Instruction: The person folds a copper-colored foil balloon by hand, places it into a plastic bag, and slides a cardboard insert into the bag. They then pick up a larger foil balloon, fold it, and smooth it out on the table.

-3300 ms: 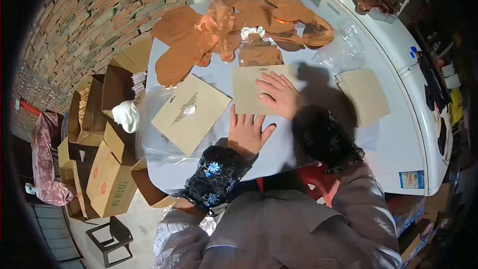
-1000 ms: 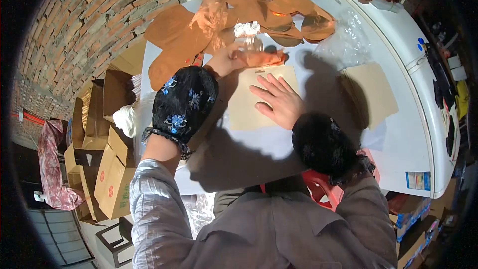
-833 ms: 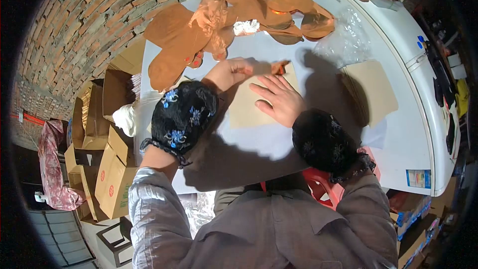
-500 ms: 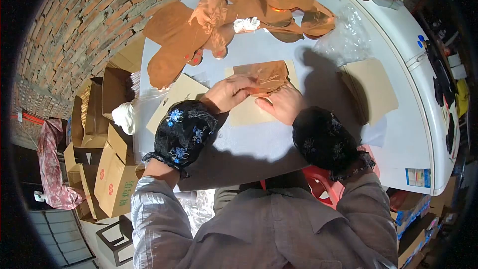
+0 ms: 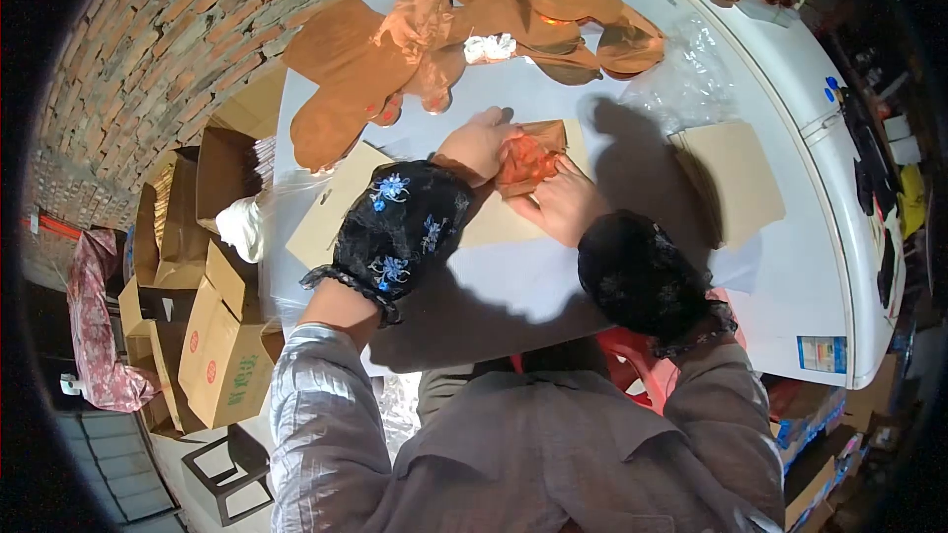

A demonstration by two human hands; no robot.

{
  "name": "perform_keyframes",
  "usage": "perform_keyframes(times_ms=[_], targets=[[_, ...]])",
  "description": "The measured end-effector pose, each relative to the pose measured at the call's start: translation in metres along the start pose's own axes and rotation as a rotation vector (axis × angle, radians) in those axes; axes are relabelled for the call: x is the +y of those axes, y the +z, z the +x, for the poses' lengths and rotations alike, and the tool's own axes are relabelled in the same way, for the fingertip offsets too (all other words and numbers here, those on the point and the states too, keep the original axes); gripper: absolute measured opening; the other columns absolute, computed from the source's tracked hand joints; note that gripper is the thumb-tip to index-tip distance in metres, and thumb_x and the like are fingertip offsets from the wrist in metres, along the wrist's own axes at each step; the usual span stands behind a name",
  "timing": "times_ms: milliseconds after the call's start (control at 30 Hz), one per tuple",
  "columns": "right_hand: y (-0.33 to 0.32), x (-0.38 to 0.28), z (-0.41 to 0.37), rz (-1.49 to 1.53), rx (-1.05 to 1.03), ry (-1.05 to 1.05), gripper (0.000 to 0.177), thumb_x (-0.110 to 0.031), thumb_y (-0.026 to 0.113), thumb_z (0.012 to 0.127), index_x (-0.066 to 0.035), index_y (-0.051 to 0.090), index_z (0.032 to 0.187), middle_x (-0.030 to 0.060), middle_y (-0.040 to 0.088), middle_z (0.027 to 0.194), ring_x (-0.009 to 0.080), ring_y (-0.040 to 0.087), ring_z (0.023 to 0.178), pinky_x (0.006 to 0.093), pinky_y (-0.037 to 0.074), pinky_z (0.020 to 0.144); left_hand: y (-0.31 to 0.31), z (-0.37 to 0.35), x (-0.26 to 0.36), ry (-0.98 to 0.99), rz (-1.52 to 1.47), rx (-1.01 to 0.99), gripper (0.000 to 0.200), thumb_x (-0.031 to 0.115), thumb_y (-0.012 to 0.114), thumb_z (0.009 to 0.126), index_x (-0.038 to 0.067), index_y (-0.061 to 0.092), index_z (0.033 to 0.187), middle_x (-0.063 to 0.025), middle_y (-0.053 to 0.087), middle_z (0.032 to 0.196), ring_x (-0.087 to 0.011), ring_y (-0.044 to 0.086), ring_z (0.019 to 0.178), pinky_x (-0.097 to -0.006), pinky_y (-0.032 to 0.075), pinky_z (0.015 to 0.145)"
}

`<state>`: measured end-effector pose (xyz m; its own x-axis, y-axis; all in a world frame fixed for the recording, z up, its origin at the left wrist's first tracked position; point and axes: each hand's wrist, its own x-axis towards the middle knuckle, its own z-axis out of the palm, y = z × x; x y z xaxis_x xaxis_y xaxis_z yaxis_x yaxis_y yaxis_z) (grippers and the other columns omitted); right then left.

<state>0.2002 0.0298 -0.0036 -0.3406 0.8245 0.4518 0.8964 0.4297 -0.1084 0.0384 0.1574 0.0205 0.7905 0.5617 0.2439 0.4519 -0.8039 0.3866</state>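
Note:
In the middle of the table, a folded brown foil piece (image 5: 530, 160), which looks like a flat foil balloon, lies over a beige card (image 5: 504, 222). Its exposed face is crumpled and shines orange-red. My left hand (image 5: 476, 147) grips it at the left edge with curled fingers, partly hidden from above. From the right, my right hand (image 5: 569, 203) pinches its lower right side, with index finger and thumb at the foil. Behind both hands several flat brown foil pieces (image 5: 346, 49) with rounded lobes are spread out, a white crumpled bit (image 5: 489, 48) among them.
A stack of beige cards (image 5: 736, 178) stands to the right, below clear plastic bags (image 5: 691, 74). More cards (image 5: 331, 202) lie at the left. Open cardboard boxes (image 5: 222, 336) crowd the table's left side. A white fridge lying down (image 5: 800, 89) borders the right.
My left hand has moved up and to the right across the foil piece. The foil now shows a crumpled orange-red face instead of a smoother brown one. My right hand has barely shifted.

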Motion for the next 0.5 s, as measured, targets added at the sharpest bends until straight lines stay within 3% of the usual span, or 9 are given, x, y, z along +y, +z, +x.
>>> perform_keyframes(times_ms=[67, 167, 267, 367, 500], targets=[[0.008, 0.005, -0.004, -0.01, -0.04, -0.02, 0.03, -0.034, 0.068, 0.081, -0.004, 0.069, 0.079, 0.0144, 0.062, 0.065, 0.0307, 0.063, 0.074, 0.0461, 0.046, 0.095, -0.004, 0.005, 0.002, 0.016, 0.073, -0.077, 0.026, 0.018, 0.052, 0.09, 0.006, 0.063, 0.112, -0.0162, 0.052, 0.132, -0.0362, 0.051, 0.12, -0.0431, 0.044, 0.098], [0.016, 0.005, -0.004, 0.018, 0.074, -0.006, 0.028, -0.033, 0.07, 0.079, -0.005, 0.068, 0.079, 0.0132, 0.063, 0.067, 0.0309, 0.063, 0.074, 0.0455, 0.046, 0.092, 0.014, 0.0, -0.012, 0.053, -0.264, -0.023, 0.029, 0.018, 0.052, 0.092, 0.006, 0.059, 0.117, -0.0151, 0.05, 0.136, -0.0366, 0.045, 0.126, -0.0455, 0.039, 0.103], [0.004, 0.0, 0.003, 0.125, 0.222, -0.064, 0.029, -0.033, 0.072, 0.078, -0.005, 0.067, 0.084, 0.0131, 0.064, 0.074, 0.0315, 0.063, 0.078, 0.0459, 0.046, 0.088, 0.025, -0.012, -0.012, 0.103, -0.173, 0.02, 0.038, 0.023, 0.048, 0.095, 0.006, 0.052, 0.129, -0.0147, 0.045, 0.142, -0.036, 0.037, 0.134, -0.047, 0.03, 0.11], [0.0, -0.001, 0.0, 0.13, 0.129, -0.017, 0.029, -0.03, 0.073, 0.076, -0.004, 0.066, 0.088, 0.0132, 0.065, 0.082, 0.0321, 0.062, 0.082, 0.0452, 0.047, 0.084, 0.015, -0.019, 0.004, 0.121, -0.126, -0.007, 0.045, 0.029, 0.041, 0.099, 0.009, 0.045, 0.139, -0.014, 0.038, 0.149, -0.0336, 0.03, 0.14, -0.0474, 0.019, 0.115], [0.003, -0.001, 0.001, 0.185, 0.176, -0.026, 0.027, -0.025, 0.074, 0.075, -0.004, 0.065, 0.09, 0.0137, 0.065, 0.086, 0.0326, 0.062, 0.084, 0.0426, 0.048, 0.084, 0.02, -0.021, 0.001, 0.143, -0.042, -0.029, 0.05, 0.035, 0.036, 0.1, 0.011, 0.041, 0.144, -0.0127, 0.035, 0.152, -0.032, 0.026, 0.142, -0.0463, 0.016, 0.116]])
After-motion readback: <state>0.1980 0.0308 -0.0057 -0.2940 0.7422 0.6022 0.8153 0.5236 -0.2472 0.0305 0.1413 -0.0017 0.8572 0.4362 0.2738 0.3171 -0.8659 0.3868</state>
